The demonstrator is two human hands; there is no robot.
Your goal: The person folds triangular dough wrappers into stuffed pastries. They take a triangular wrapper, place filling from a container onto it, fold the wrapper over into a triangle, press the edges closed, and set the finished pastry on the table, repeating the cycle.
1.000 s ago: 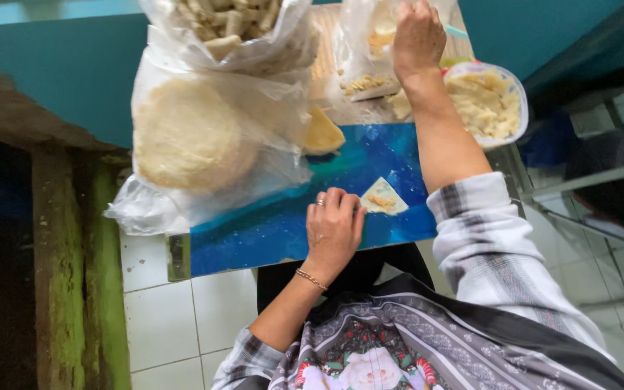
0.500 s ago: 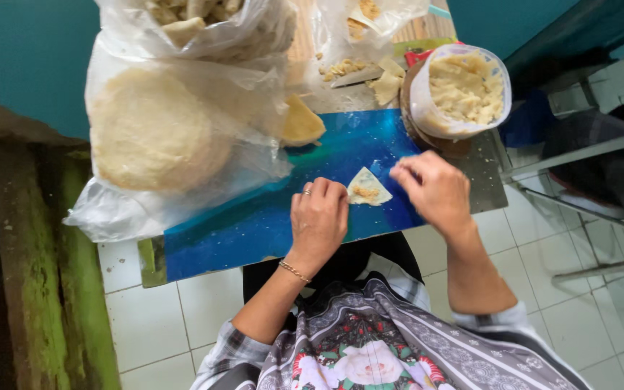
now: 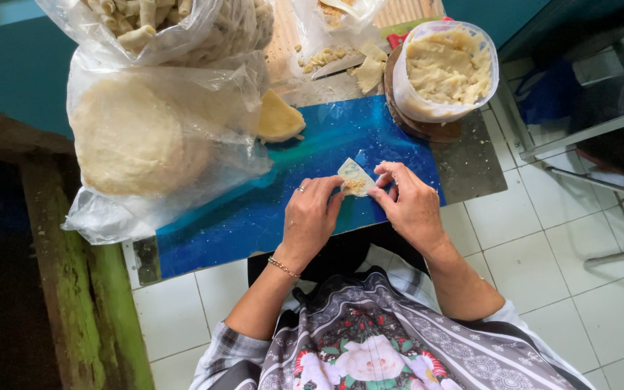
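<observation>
Nearest the camera, over a patterned apron (image 3: 370, 347), both hands meet on the blue work mat (image 3: 254, 217). Left hand (image 3: 310, 217) and right hand (image 3: 409, 206) each pinch an edge of a small pale wrapper (image 3: 355, 177) that lies on the mat between their fingertips, a dab of crumbly filling showing on it near the left thumb; the fingers are drawn narrow around it, thumbs underneath or behind. Pressed unevenly, the thin sheet looks liable to tear or squeeze filling out at the open edge. Farther left sits a clear bag holding a round stack of wrappers (image 3: 135, 141), with a yellowish folded piece (image 3: 277, 119) just beside it. Farther right stands a plastic-lined tub of pale mash (image 3: 445, 68), and at the far edge a bag of finished rolls (image 3: 153, 22).
</observation>
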